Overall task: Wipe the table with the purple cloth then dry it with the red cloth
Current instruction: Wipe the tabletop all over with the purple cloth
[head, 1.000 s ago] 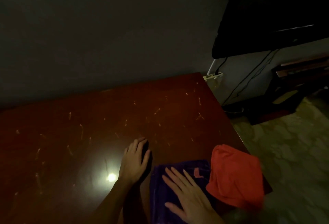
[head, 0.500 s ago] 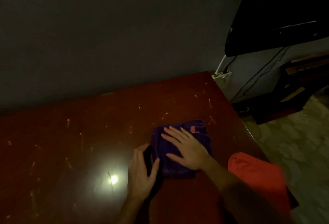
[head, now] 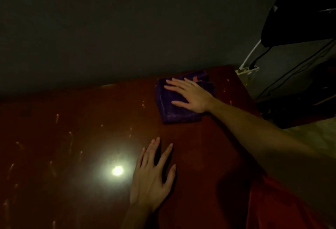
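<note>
A folded purple cloth lies at the far right of the dark red-brown table, close to the wall. My right hand presses flat on top of it with the fingers spread. My left hand rests flat on the bare table nearer to me, fingers apart, holding nothing. The red cloth lies at the near right corner of the table, partly hidden under my right forearm.
Pale streaks and a bright light reflection mark the tabletop. A grey wall runs along the table's far edge. Right of the table are a power strip with cables, a dark hanging shape and dark furniture on the floor.
My right hand has pushed the purple cloth away from me, from the near edge to the far right by the wall. My left hand stayed flat on the table.
</note>
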